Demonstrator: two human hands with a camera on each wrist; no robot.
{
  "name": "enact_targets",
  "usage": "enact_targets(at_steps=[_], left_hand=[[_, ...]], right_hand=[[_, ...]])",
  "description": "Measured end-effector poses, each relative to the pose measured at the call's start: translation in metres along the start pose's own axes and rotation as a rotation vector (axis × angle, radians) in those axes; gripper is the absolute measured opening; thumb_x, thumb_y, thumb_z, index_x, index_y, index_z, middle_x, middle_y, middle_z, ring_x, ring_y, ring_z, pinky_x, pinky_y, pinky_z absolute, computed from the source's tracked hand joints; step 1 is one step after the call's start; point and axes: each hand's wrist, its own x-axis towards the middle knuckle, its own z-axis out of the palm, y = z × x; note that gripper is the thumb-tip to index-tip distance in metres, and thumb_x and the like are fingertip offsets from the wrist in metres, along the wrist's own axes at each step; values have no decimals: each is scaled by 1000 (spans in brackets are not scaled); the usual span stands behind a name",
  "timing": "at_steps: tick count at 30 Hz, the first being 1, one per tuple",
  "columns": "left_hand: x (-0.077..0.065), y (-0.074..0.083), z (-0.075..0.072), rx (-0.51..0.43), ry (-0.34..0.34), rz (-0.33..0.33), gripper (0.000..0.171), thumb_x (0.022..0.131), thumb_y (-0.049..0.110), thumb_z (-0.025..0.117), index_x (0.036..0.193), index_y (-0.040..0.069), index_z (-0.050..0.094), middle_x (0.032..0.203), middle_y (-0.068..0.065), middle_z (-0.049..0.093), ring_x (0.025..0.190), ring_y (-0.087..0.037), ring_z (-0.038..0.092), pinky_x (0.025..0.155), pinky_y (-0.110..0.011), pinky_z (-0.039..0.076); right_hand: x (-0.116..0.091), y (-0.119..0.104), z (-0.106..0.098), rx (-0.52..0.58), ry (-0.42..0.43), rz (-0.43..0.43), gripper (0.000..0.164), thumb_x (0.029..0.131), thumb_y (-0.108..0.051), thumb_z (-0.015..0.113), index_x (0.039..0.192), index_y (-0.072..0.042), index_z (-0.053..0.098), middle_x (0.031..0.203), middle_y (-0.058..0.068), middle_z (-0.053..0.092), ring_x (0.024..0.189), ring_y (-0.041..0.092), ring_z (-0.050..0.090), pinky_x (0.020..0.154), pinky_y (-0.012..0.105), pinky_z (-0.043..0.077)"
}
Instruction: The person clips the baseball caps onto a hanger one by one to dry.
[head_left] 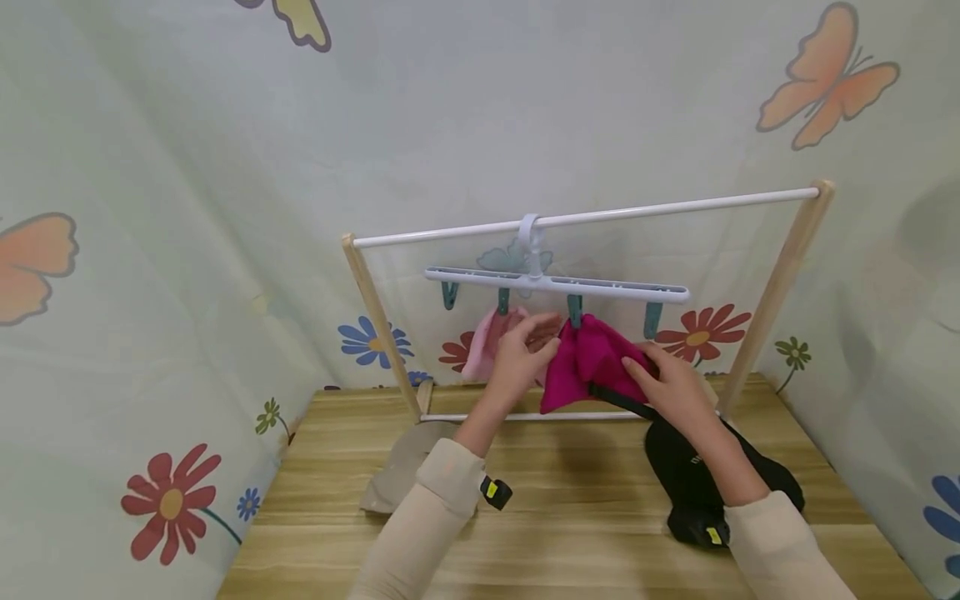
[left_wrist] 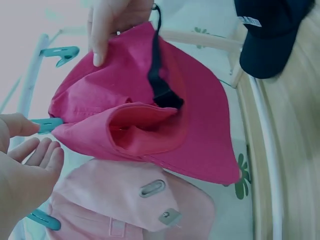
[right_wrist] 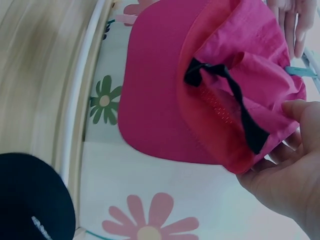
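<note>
A magenta cap [head_left: 600, 354] hangs by its crown from a teal clip [head_left: 574, 311] on a white hanger [head_left: 622, 290]. My right hand [head_left: 675, 387] holds the cap's right side, thumb on top and fingers beneath, as the right wrist view shows. The black strap [right_wrist: 240, 107] dangles across its opening. Beside the clip is my left hand [head_left: 522, 350], its fingers loosely spread and its thumb tip right at the clip in the left wrist view. A pale pink cap [left_wrist: 100, 190] hangs from the neighbouring clip [left_wrist: 45, 219], partly behind my left hand in the head view.
A white rail [head_left: 645, 215] on wooden posts [head_left: 780, 283] carries the hanger. The outer clips [head_left: 450, 294] hold nothing. On the wooden table [head_left: 570, 517] lie a beige cap [head_left: 405, 467] at left and a black cap [head_left: 675, 467] under my right forearm. A patterned curtain stands behind.
</note>
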Motion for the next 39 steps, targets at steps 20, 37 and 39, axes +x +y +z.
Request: enact_targets(at_steps=[20, 37, 39], left_hand=[[-57, -23, -6, 88, -53, 130, 31, 92, -13, 63, 123, -9, 65, 123, -25, 65, 111, -40, 65, 95, -49, 55], [-97, -56, -19, 290, -67, 73, 27, 94, -6, 65, 119, 1, 70, 117, -10, 71, 107, -22, 68, 91, -33, 58], [-101, -60, -18, 314, -69, 62, 26, 93, -7, 65, 117, 0, 70, 116, -10, 72, 106, -23, 69, 90, -30, 57]], right_hand=[[-44, 39, 9, 80, -64, 114, 57, 110, -41, 40, 142, 6, 48, 130, 30, 61, 118, 45, 60, 98, 62, 48], [-75, 55, 39, 67, -59, 135, 44, 111, -37, 39, 129, -2, 58, 113, 21, 65, 100, 37, 62, 84, 51, 50], [-77, 56, 42, 68, -58, 142, 38, 111, -37, 40, 116, -4, 58, 97, 16, 61, 84, 30, 58, 72, 41, 47]])
